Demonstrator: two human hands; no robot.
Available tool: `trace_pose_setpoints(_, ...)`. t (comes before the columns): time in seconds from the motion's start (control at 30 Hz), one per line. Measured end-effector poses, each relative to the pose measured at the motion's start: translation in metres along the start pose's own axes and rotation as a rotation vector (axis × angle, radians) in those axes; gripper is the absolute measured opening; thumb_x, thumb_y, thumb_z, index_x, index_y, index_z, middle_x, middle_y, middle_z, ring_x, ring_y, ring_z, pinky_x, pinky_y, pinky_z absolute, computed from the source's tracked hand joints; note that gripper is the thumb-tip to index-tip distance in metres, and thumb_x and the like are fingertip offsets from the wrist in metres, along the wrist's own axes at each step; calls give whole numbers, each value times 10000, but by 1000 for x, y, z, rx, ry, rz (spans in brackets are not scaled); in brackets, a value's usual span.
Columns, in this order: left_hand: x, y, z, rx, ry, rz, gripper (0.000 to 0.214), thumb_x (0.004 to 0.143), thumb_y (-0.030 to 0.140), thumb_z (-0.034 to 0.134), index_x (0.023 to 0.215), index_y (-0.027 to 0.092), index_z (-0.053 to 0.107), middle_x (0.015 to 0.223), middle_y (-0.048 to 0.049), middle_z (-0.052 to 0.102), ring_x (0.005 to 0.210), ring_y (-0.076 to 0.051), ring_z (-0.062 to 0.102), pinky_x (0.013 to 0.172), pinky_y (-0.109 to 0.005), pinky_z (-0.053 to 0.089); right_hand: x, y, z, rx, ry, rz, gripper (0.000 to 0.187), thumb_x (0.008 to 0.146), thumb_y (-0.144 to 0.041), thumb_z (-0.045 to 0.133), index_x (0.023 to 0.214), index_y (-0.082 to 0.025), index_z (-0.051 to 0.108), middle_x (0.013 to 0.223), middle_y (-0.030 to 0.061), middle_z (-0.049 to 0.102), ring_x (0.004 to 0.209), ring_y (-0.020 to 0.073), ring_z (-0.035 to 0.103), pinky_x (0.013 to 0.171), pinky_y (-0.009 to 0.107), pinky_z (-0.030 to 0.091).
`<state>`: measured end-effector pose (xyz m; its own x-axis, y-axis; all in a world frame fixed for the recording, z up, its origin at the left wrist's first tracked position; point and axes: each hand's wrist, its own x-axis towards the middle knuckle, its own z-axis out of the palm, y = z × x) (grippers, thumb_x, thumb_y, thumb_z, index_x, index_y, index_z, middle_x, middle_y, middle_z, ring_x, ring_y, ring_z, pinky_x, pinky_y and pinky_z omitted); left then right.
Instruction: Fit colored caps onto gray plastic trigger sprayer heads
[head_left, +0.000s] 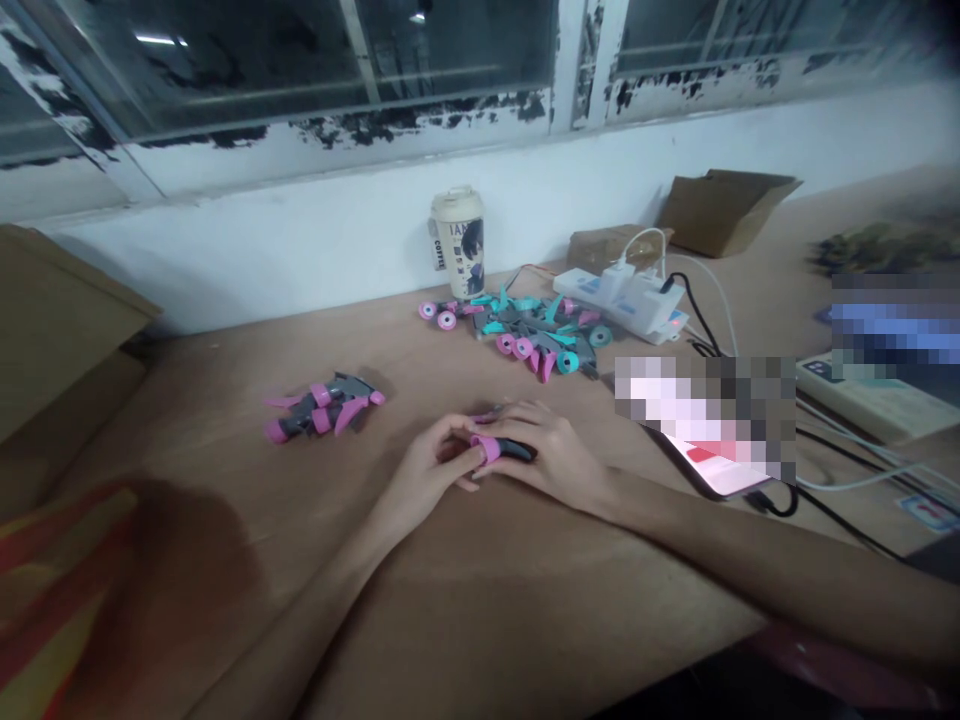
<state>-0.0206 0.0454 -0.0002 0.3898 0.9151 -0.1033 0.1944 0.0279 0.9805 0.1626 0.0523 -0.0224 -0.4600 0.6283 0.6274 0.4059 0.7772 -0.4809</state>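
Both hands meet over the brown table around one trigger spray head (516,449), with a dark grey body and a pink collar. My left hand (442,450) pinches the pink collar between thumb and fingers. My right hand (559,450) wraps round the dark body from the right, hiding part of it. To the left lies a small group of grey and pink spray heads (322,408). Behind my hands is a larger heap of grey, teal and pink spray heads (532,330).
A lidded coffee cup (460,245) stands behind the heap by the wall. A white power strip (630,300) with cables sits right of it. A lit phone (705,440) lies near my right forearm. Cardboard boxes (724,210) (60,320) stand at both sides.
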Motion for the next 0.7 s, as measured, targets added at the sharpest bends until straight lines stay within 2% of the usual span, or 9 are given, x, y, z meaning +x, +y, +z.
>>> trace_pose_setpoints(0.17, 1, 3, -1, -5, -33, -55, 221, 724, 252, 659, 864, 164, 512, 851, 1, 561, 743, -122, 589, 578, -228, 541, -2, 0, 2, -50, -37, -36, 280, 803, -351, 618, 1035, -195, 635, 1037, 70, 664, 1011, 212, 579, 885, 392, 449)
trace_pose_setpoints(0.5, -2, -3, 8, 59, 92, 26, 249, 760, 330, 629, 913, 183, 499, 847, -7, 574, 761, -134, 586, 523, -195, 521, -1, 5, 6, -87, -11, -50, 288, 812, -332, 609, 1076, -219, 620, 1047, 58, 672, 1035, 203, 587, 948, 412, 419)
trace_pose_setpoints(0.7, -5, -3, 10, 103, 121, 50, 275, 770, 357, 596, 965, 178, 521, 928, -39, 586, 899, -196, 593, 530, -211, 542, 0, 2, 6, -96, -8, -45, 315, 794, -332, 630, 1088, -221, 621, 1014, 56, 676, 994, 199, 596, 932, 408, 428)
